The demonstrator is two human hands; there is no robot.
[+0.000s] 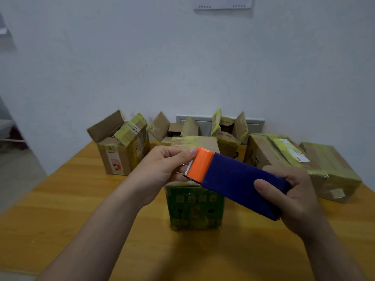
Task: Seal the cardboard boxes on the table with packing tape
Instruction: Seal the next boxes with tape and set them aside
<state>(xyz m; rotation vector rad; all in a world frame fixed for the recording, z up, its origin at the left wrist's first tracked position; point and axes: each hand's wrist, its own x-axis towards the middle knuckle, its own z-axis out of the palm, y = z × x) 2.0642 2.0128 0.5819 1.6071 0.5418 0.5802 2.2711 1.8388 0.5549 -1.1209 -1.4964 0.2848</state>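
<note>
Right hand [296,199] is gripping the blue tape dispenser [233,179], left hand [162,167] is pinching its orange end [201,165] over the green box [194,209].

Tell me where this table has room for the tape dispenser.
Bare table lies left of the green box, before the open left box, and along the near edge. Crowded: the open boxes along the wall and the taped boxes at right.
</note>
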